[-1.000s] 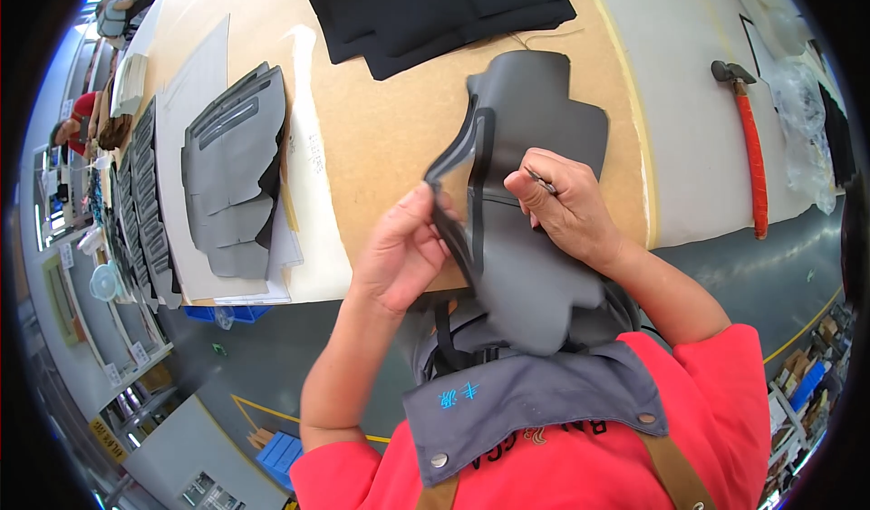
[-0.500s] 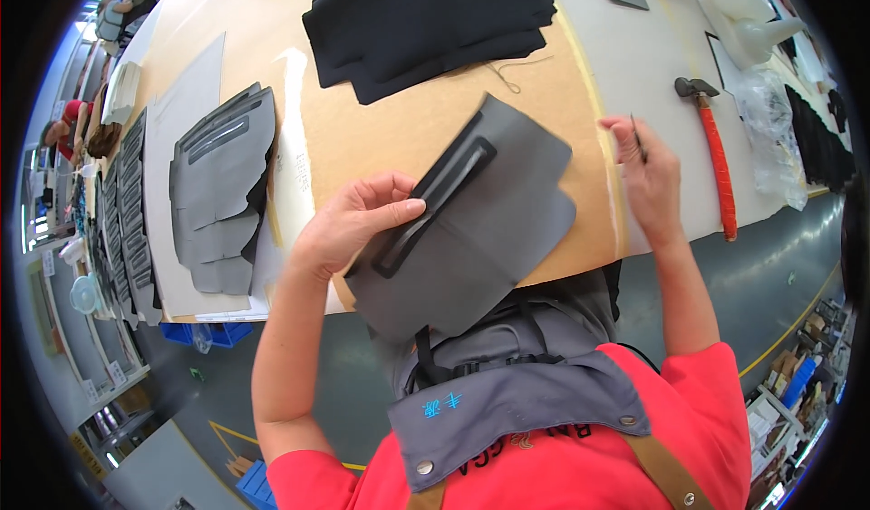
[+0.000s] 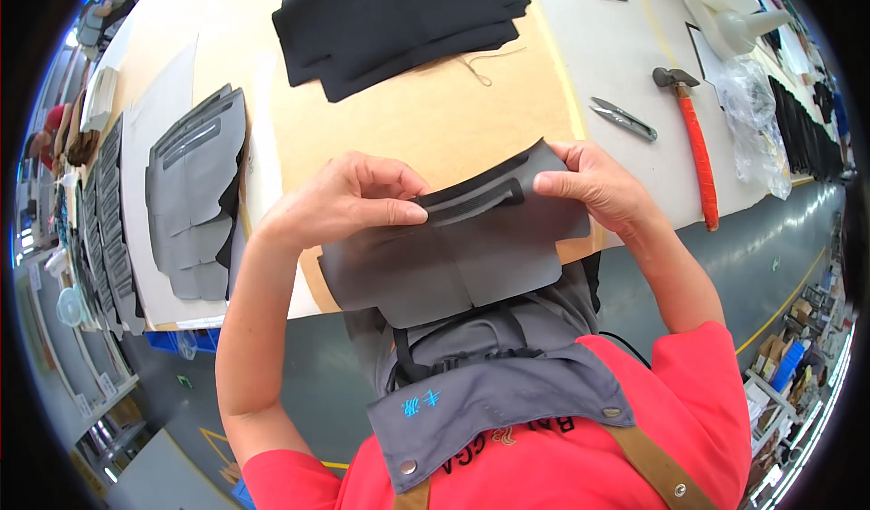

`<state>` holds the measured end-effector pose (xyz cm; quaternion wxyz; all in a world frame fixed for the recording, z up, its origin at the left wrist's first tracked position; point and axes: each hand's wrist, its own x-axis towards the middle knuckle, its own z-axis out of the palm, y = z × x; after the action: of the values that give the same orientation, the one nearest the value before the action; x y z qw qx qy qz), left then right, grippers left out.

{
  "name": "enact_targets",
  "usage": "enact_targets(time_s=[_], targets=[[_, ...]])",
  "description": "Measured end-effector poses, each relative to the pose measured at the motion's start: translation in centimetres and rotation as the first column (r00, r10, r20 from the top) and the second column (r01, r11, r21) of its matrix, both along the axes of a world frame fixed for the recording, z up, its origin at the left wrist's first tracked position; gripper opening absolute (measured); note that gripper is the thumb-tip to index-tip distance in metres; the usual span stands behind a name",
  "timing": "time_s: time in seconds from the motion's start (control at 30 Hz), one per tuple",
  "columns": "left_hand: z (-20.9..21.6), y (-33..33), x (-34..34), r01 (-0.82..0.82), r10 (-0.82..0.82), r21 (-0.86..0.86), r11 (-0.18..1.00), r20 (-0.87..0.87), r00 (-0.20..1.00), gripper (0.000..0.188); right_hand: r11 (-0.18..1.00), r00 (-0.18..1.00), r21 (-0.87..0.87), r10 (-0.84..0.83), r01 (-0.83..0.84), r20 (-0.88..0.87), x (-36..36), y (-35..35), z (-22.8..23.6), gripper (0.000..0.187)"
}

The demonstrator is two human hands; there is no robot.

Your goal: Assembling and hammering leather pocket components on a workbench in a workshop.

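Note:
Between my two hands is a grey cut panel (image 3: 444, 270), held over the table's near edge. A black zipper strip (image 3: 476, 204) runs along its upper part, and the panel bends a little. My left hand (image 3: 349, 197) pinches the panel's top edge near the strip's left end, thumb in front. On the other side, my right hand (image 3: 598, 184) grips the top right corner, thumb on the face and fingers behind it. A pair of thread snips (image 3: 623, 119) lies on the table beyond my right hand.
A hammer with a red handle (image 3: 698, 161) lies at the right. Black panels (image 3: 403, 30) are stacked at the back, with a loose thread (image 3: 476, 71) beside them. Similar grey panels (image 3: 192, 202) lie in a pile at left. A clear plastic bag (image 3: 757, 120) is at far right.
The thread snips have left my right hand and lie on the table. My right hand has come left and taken the panel's right corner. The panel has turned nearly level.

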<state>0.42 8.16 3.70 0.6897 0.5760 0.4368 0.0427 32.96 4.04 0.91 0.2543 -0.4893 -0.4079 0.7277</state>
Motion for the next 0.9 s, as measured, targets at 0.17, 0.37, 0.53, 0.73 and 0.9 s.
enact_targets(time_s=[0.17, 0.37, 0.53, 0.73, 0.9], targets=[[-0.3, 0.2, -2.3, -0.026, 0.023, -0.017, 1.0, -0.165, 0.986, 0.026, 0.989, 0.997, -0.132, -0.068, 0.064, -0.033, -0.8, 0.1, -0.6, 0.037], [-2.6, -4.4, -6.7, -0.419, 0.411, -0.083, 0.904, -0.099, 0.906, 0.05, 0.98, 0.979, -0.06, -0.184, 0.19, 0.093, -0.1, 0.3, -0.8, 0.034], [-3.0, -7.3, -3.8, -0.659, 0.672, -0.222, 0.719, -0.02, 0.74, 0.056, 0.973, 0.97, -0.041, -0.22, 0.225, 0.103, -0.5, 0.2, -0.3, 0.039], [-2.9, -9.1, -2.7, -0.755, 0.811, -0.364, 0.545, -0.001, 0.585, 0.046, 0.985, 0.979, -0.054, -0.157, 0.165, 0.13, -0.7, -0.1, -0.1, 0.039], [-3.1, -10.1, -2.9, -0.708, 0.778, -0.412, 0.573, 0.002, 0.628, 0.046, 0.971, 0.976, -0.109, -0.207, 0.214, 0.073, -0.6, -0.7, -0.1, 0.035]])
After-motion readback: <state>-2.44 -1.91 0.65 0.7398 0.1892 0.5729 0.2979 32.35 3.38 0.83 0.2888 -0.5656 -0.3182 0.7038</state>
